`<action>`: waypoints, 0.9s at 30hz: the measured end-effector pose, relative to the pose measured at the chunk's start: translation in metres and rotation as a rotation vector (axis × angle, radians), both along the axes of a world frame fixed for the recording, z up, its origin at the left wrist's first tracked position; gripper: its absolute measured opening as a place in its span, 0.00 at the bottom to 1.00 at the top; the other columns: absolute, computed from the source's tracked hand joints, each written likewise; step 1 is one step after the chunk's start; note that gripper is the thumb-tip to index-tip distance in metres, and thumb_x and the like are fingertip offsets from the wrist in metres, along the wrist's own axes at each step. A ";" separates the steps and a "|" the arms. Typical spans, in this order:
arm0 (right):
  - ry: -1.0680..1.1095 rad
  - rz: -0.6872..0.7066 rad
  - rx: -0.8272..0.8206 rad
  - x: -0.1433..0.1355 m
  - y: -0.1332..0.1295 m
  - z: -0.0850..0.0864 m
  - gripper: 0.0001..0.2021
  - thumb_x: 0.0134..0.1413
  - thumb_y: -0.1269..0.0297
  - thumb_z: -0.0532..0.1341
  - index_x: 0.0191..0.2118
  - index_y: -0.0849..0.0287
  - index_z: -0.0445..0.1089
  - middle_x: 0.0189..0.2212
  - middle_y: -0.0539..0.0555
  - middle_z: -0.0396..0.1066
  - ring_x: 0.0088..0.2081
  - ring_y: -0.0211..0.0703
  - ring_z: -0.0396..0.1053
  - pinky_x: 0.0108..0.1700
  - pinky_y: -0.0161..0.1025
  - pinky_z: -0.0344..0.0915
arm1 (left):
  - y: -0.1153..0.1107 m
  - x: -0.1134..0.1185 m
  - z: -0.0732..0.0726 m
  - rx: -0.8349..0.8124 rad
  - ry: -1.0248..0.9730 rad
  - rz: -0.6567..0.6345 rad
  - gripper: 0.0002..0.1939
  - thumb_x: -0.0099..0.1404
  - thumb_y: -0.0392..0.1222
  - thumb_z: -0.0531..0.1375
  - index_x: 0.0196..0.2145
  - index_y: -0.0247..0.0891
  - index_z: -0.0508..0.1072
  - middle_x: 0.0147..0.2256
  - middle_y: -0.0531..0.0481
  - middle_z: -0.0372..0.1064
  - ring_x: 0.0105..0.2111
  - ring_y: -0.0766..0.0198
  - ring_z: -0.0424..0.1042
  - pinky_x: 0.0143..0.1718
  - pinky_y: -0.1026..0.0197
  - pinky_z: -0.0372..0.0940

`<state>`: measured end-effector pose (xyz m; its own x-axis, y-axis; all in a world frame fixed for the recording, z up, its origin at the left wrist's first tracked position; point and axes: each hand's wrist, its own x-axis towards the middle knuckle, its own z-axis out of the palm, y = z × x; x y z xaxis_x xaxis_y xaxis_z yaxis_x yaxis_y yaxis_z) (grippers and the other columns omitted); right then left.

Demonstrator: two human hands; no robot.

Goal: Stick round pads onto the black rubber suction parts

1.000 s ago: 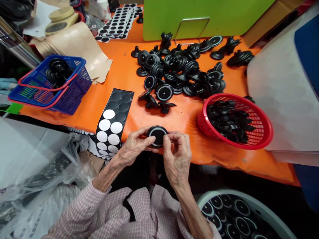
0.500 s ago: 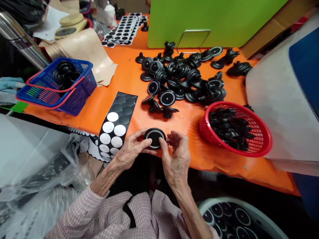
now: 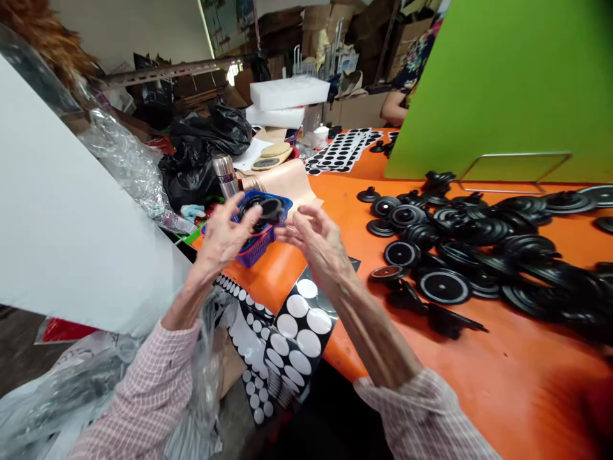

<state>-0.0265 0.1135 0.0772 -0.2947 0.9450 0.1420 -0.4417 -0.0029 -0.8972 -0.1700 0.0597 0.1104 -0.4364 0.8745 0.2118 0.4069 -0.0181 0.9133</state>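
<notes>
A blurred black round disc (image 3: 272, 209) appears between my hands, over the blue basket (image 3: 258, 249); I cannot tell whether it is in the air or on the parts inside. My left hand (image 3: 223, 233) is at the basket's near left side, thumb and fingers apart, with nothing visibly in them. To the right of the basket is my right hand (image 3: 318, 246), its fingers loosely stretched towards the disc with a gap between. Below the right hand lies a black sheet of white round stickers (image 3: 297, 306), partly covered by that hand and wrist.
Many black disc parts (image 3: 443, 285) are heaped on the orange table (image 3: 479, 370), before a green board (image 3: 507, 96). Sticker sheets (image 3: 345, 151), brown paper (image 3: 287, 182) and a steel flask (image 3: 224, 174) stand or lie farther back. Another person's arm (image 3: 395, 107) shows behind the board.
My view has swung left. Both hands have moved from the table's front edge to the blue basket, and the disc they held there is no longer gripped between their fingers.
</notes>
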 end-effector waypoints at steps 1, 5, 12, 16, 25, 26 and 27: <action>-0.042 -0.028 0.043 -0.001 0.001 -0.001 0.10 0.53 0.57 0.59 0.37 0.56 0.63 0.29 0.49 0.69 0.28 0.38 0.72 0.38 0.44 0.71 | -0.004 -0.003 -0.003 0.031 0.098 0.046 0.24 0.59 0.51 0.62 0.50 0.35 0.72 0.37 0.46 0.72 0.28 0.67 0.70 0.32 0.62 0.67; -0.594 -0.273 0.286 0.032 -0.027 -0.051 0.09 0.55 0.58 0.55 0.36 0.57 0.67 0.34 0.57 0.71 0.37 0.48 0.72 0.45 0.54 0.67 | -0.022 0.015 -0.061 -0.260 0.135 -0.198 0.22 0.56 0.53 0.63 0.44 0.36 0.74 0.34 0.46 0.72 0.33 0.61 0.71 0.35 0.60 0.65; -0.827 -0.419 0.317 0.073 -0.089 -0.139 0.13 0.58 0.63 0.54 0.46 0.59 0.67 0.52 0.64 0.67 0.55 0.52 0.64 0.56 0.57 0.62 | 0.002 0.056 -0.114 -0.555 -0.402 -0.405 0.17 0.45 0.44 0.69 0.31 0.35 0.70 0.24 0.55 0.64 0.23 0.69 0.61 0.26 0.65 0.57; -0.791 -0.487 0.276 0.068 -0.084 -0.138 0.15 0.58 0.57 0.57 0.47 0.59 0.67 0.49 0.62 0.69 0.52 0.52 0.66 0.54 0.55 0.64 | 0.009 0.062 -0.106 -0.572 -0.611 -0.564 0.18 0.44 0.44 0.69 0.31 0.34 0.70 0.28 0.53 0.68 0.28 0.68 0.66 0.32 0.64 0.62; -0.702 -0.494 0.204 0.068 -0.076 -0.131 0.10 0.56 0.57 0.58 0.38 0.57 0.68 0.41 0.58 0.71 0.45 0.49 0.68 0.49 0.49 0.66 | 0.008 0.061 -0.125 -0.454 -0.772 -0.660 0.21 0.48 0.42 0.70 0.39 0.34 0.73 0.33 0.49 0.74 0.31 0.66 0.71 0.37 0.64 0.64; -0.680 -0.495 0.177 0.070 -0.075 -0.130 0.10 0.56 0.57 0.57 0.38 0.57 0.68 0.40 0.57 0.71 0.44 0.48 0.69 0.48 0.47 0.66 | 0.009 0.060 -0.125 -0.453 -0.760 -0.677 0.23 0.48 0.43 0.70 0.41 0.34 0.72 0.34 0.49 0.74 0.32 0.65 0.71 0.37 0.63 0.65; -0.665 -0.504 0.133 0.074 -0.074 -0.128 0.10 0.58 0.57 0.56 0.36 0.57 0.69 0.38 0.56 0.72 0.41 0.47 0.70 0.46 0.46 0.67 | 0.010 0.058 -0.124 -0.460 -0.737 -0.682 0.24 0.49 0.45 0.69 0.43 0.35 0.71 0.35 0.48 0.74 0.32 0.64 0.72 0.38 0.61 0.65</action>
<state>0.0470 0.0392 -0.0509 0.0962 0.9734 0.2078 0.2584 0.1772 -0.9497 -0.1119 0.0693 -0.0139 0.2815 0.9084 -0.3092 -0.2065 0.3721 0.9049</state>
